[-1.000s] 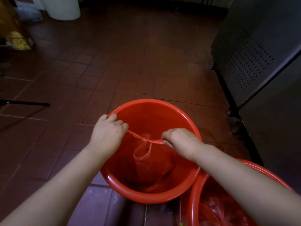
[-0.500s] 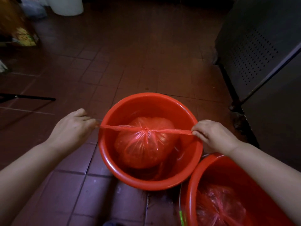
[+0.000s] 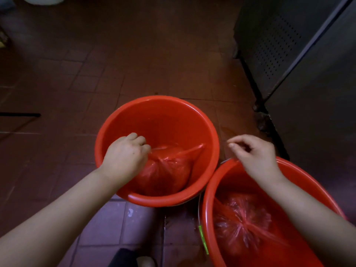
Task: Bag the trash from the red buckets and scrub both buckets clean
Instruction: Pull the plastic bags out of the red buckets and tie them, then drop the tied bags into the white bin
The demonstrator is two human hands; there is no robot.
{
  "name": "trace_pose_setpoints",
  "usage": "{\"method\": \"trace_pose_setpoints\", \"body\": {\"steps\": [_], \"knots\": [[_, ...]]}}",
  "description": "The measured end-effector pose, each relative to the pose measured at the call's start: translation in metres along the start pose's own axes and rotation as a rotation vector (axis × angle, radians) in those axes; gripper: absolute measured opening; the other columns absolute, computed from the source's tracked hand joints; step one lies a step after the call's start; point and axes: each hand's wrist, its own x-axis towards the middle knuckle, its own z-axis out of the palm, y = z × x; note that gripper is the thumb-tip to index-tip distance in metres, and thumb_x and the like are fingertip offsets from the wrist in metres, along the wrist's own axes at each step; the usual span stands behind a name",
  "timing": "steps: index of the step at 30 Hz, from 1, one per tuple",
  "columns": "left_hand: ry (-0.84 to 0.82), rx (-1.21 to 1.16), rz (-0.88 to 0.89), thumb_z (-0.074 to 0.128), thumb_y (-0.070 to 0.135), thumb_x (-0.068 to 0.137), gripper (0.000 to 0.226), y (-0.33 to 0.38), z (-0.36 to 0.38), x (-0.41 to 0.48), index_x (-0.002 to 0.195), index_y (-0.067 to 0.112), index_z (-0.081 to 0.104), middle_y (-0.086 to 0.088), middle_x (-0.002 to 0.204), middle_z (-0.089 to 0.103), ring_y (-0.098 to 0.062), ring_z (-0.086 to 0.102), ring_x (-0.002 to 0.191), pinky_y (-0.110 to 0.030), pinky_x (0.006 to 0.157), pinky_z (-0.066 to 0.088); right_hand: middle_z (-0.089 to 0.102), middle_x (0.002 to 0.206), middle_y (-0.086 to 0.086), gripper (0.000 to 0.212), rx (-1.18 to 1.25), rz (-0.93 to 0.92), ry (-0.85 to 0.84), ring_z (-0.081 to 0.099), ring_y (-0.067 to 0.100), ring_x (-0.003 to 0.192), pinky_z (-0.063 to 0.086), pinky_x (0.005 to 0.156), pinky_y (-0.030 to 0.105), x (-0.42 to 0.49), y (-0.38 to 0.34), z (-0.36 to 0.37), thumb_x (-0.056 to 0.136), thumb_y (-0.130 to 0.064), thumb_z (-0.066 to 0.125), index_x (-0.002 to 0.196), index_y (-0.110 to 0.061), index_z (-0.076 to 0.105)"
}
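Two red buckets stand side by side on the tiled floor. The left bucket (image 3: 212, 143) holds a tied red plastic trash bag (image 3: 169, 170). My left hand (image 3: 125, 157) reaches into this bucket and grips the bag near its knot. The bag's other tail sticks out loose toward the right. My right hand (image 3: 254, 155) hovers above the rim of the right bucket (image 3: 207, 199), fingers loosely curled and holding nothing. A second tied red bag (image 3: 244, 222) lies inside the right bucket.
A grey metal cabinet (image 3: 300, 74) with a perforated panel stands close on the right. A thin black bar (image 3: 21, 114) lies on the floor at the left. A white container (image 3: 44, 0) sits at the far top left. My shoe (image 3: 133, 259) shows at the bottom.
Both hands were pulling the bag's tails apart, tightening the knot. Now the right hand has let go and drawn back over the right bucket, while the left hand moved into the left bucket onto the bag.
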Motion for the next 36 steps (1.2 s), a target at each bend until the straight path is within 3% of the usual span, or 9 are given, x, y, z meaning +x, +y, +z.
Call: {"method": "trace_pose_setpoints", "body": {"steps": [4, 6, 8, 12, 16, 20, 24, 33, 36], "knots": [[0.005, -0.146, -0.094, 0.046, 0.029, 0.074, 0.020, 0.018, 0.011, 0.005, 0.064, 0.017, 0.059, 0.000, 0.066, 0.054, -0.024, 0.051, 0.065, -0.036, 0.051, 0.046, 0.062, 0.070, -0.013, 0.028, 0.053, 0.350, 0.058, 0.052, 0.001, 0.058, 0.040, 0.057, 0.013, -0.063, 0.029, 0.001, 0.082, -0.001, 0.066, 0.074, -0.028, 0.065], [-0.024, -0.205, -0.136, 0.057, 0.032, 0.071, 0.017, 0.022, 0.015, 0.010, 0.062, 0.018, 0.059, 0.002, 0.064, 0.056, -0.024, 0.052, 0.065, -0.032, 0.052, 0.046, 0.061, 0.075, -0.014, 0.011, -0.006, 0.357, -0.201, 0.055, 0.005, 0.064, 0.044, 0.061, 0.022, -0.090, 0.045, 0.018, 0.081, -0.017, 0.068, 0.081, -0.028, 0.067], [-0.089, -0.250, -0.163, 0.072, 0.031, 0.068, 0.019, 0.026, 0.018, 0.018, 0.062, 0.017, 0.061, 0.001, 0.064, 0.058, -0.025, 0.054, 0.067, -0.030, 0.054, 0.044, 0.049, 0.081, -0.019, 0.025, -0.105, 0.316, -0.533, 0.053, 0.003, 0.072, 0.038, 0.067, 0.021, -0.103, 0.053, 0.035, 0.079, -0.036, 0.065, 0.102, -0.025, 0.065], [-0.363, -0.396, -0.347, 0.070, 0.041, 0.077, 0.028, 0.037, 0.005, 0.032, 0.068, 0.017, 0.061, 0.000, 0.070, 0.057, -0.022, 0.055, 0.073, -0.028, 0.056, 0.034, 0.057, 0.107, -0.005, 0.025, -0.360, 0.252, -0.822, 0.056, 0.018, 0.106, 0.038, 0.087, 0.027, -0.107, 0.044, 0.037, 0.087, -0.029, 0.059, 0.108, -0.018, 0.061], [-0.671, -0.638, -0.540, 0.073, 0.029, 0.079, 0.022, 0.037, -0.019, 0.038, 0.064, 0.024, 0.057, 0.005, 0.062, 0.056, -0.017, 0.056, 0.065, -0.025, 0.058, 0.034, 0.067, 0.093, 0.006, 0.009, -0.231, 0.462, -0.623, 0.063, 0.025, 0.091, 0.041, 0.084, 0.033, -0.106, 0.021, -0.002, 0.084, -0.016, 0.065, 0.091, -0.015, 0.071], [-0.630, -0.676, -0.730, 0.065, 0.015, 0.085, 0.012, 0.028, -0.062, 0.056, 0.087, 0.003, 0.068, -0.019, 0.089, 0.068, -0.033, 0.063, 0.089, -0.033, 0.074, 0.043, 0.065, 0.061, 0.001, 0.021, 0.005, 0.954, -0.270, 0.065, 0.028, 0.069, 0.048, 0.074, 0.043, -0.099, -0.003, -0.064, 0.080, -0.006, 0.066, 0.063, -0.018, 0.062], [-0.576, -0.609, -0.761, 0.056, 0.015, 0.091, 0.019, 0.038, -0.123, 0.075, 0.093, -0.001, 0.064, -0.022, 0.097, 0.067, -0.038, 0.060, 0.094, -0.038, 0.076, 0.044, 0.067, 0.066, 0.008, 0.025, 0.101, 1.157, -0.063, 0.066, 0.031, 0.078, 0.047, 0.073, 0.038, -0.080, -0.039, -0.126, 0.082, -0.002, 0.060, 0.062, -0.017, 0.057], [-0.457, -0.581, -0.744, 0.059, 0.018, 0.088, 0.015, 0.022, -0.345, 0.114, 0.092, 0.005, 0.067, -0.019, 0.099, 0.066, -0.035, 0.061, 0.096, -0.034, 0.075, 0.044, 0.063, 0.067, -0.004, 0.025, 0.137, 0.972, -0.085, 0.067, 0.028, 0.077, 0.050, 0.074, 0.041, -0.008, -0.192, -0.267, 0.087, -0.012, 0.062, 0.068, -0.028, 0.059], [-0.397, -0.570, -0.715, 0.060, 0.019, 0.087, 0.010, 0.003, -0.425, 0.115, 0.087, 0.011, 0.067, -0.013, 0.095, 0.064, -0.033, 0.060, 0.093, -0.032, 0.073, 0.042, 0.058, 0.078, -0.004, 0.020, 0.036, 0.787, -0.142, 0.060, 0.020, 0.079, 0.039, 0.074, 0.026, 0.032, -0.251, -0.315, 0.086, -0.010, 0.063, 0.075, -0.025, 0.058]]}}
